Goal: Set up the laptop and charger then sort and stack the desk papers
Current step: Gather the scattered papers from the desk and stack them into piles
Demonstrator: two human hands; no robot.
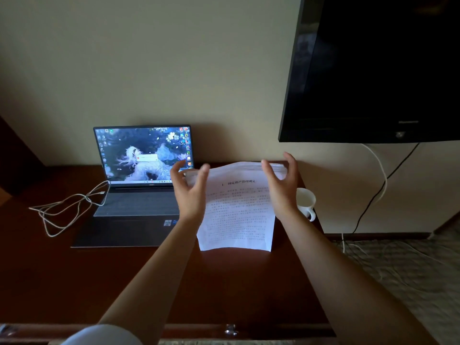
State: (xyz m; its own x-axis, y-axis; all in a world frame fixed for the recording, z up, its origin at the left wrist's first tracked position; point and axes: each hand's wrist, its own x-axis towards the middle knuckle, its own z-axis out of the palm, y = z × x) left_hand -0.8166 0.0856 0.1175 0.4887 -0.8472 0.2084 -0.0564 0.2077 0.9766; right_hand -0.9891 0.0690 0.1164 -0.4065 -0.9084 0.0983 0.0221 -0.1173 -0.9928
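A stack of printed papers [236, 207] lies on the dark wooden desk [124, 282], its far edge just between the fingertips of both hands. The left hand [190, 192] is held at the stack's left edge, fingers [202, 175] spread and loosely curved, thumb apart; whether they touch the sheets cannot be told. The right hand [281, 185] is at the stack's right side in the same loose, spread pose, gripping nothing that can be seen. Just left of the left hand's fingers, an open laptop [134, 190] stands with its screen lit. Beyond it, farther left, a white charger cable [67, 210] runs from the laptop's side and lies in loose loops on the desk. Just right of the right wrist sits a white mug [306, 202], near the desk's edge. Above the right hand's fingers a dark wall-mounted television [373, 70] hangs, with cables [380, 185] trailing down the wall below it.
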